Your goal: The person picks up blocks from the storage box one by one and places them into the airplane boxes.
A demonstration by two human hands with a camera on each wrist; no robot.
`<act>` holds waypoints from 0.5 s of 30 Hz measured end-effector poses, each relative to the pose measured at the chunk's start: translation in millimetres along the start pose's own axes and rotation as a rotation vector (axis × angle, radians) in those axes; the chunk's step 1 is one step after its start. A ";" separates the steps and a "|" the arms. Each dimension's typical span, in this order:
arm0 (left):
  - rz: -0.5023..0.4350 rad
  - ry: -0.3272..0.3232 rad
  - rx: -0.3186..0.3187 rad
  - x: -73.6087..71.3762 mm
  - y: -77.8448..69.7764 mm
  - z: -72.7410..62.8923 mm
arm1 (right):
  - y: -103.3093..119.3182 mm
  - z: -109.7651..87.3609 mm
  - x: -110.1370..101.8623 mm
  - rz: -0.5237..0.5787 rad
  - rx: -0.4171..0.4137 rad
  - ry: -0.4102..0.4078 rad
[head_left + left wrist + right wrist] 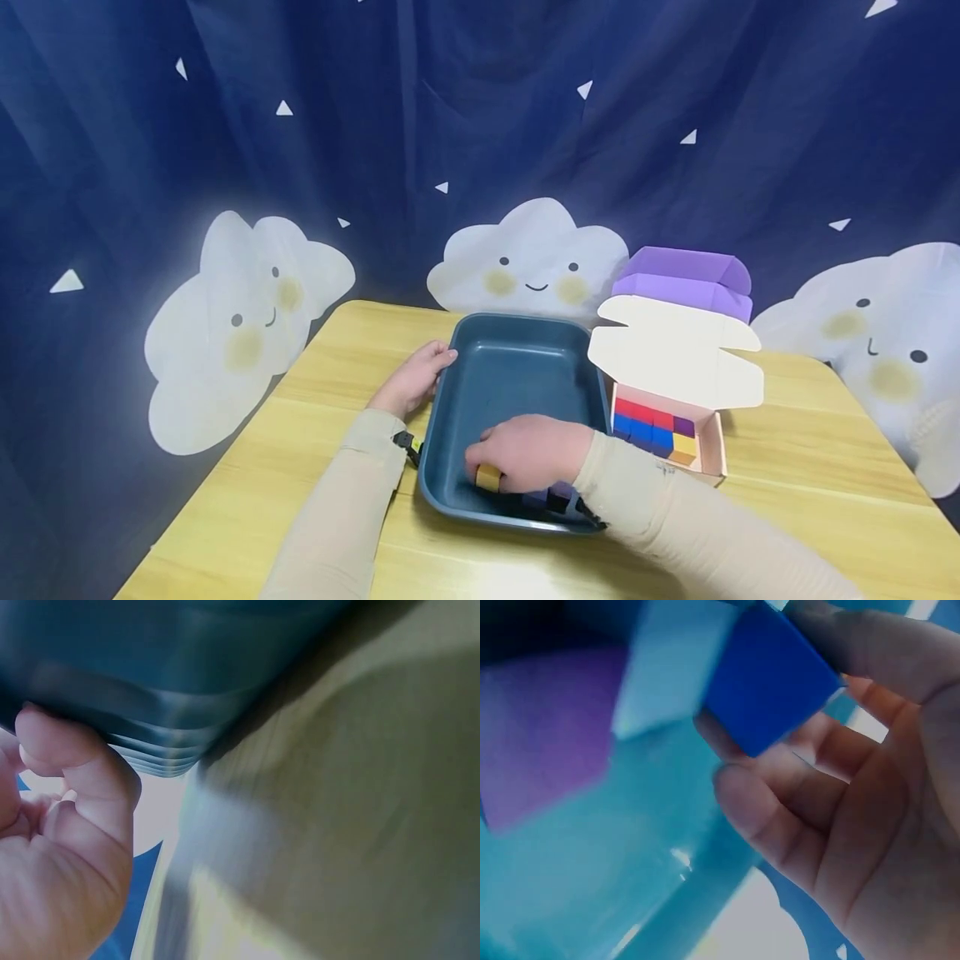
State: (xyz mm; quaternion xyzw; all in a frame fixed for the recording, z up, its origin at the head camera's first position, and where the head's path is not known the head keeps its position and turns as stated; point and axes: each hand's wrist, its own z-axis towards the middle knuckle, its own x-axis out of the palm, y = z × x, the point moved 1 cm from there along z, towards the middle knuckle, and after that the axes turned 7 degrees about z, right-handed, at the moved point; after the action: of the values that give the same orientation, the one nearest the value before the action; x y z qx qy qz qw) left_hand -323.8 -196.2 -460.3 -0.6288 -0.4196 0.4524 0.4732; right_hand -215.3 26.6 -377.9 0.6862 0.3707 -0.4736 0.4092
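Note:
A dark teal rectangular tray sits on the wooden table. My left hand grips its left rim; in the left wrist view the thumb lies against the tray's outer wall. Inside the tray's near half, my right hand holds a small cube between thumb and fingers. The cube shows a yellow face in the head view and a blue face in the right wrist view. Beside it is another cube with a purple face. More cubes lie near the tray's front right corner, partly hidden by the right wrist.
Right of the tray stands an open cardboard box, its white lid and purple flap raised at the back. Several cubes with red, blue, purple and yellow faces fill much of it. A dark blue curtain hangs behind the table.

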 end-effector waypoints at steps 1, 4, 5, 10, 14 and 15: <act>0.000 -0.002 -0.001 -0.5 -0.2 0.5 | -1.4 -3.9 -4.5 0.012 0.005 -0.011; -0.005 -0.007 -0.003 -1.0 -0.3 1.3 | -7.1 -18.4 -17.6 0.035 0.024 -0.059; -0.005 -0.008 -0.004 -0.8 -0.5 1.0 | -10.1 -24.0 -21.2 0.044 0.028 -0.084; -0.006 -0.009 -0.002 0.4 -1.2 0.1 | -31.0 -60.4 -34.2 0.069 0.051 -0.201; -0.016 -0.005 -0.007 0.6 -1.4 -0.4 | -47.8 -91.9 -37.9 0.067 0.093 -0.263; -0.019 -0.006 -0.008 0.4 -1.2 -0.3 | -51.9 -98.9 -37.6 0.064 0.104 -0.275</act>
State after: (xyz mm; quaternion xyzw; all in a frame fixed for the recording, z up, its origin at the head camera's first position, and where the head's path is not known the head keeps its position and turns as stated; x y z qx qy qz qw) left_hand -323.6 -195.6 -459.1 -0.6253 -0.4288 0.4480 0.4737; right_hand -237.9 132.6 -331.6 0.6466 0.2642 -0.5683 0.4349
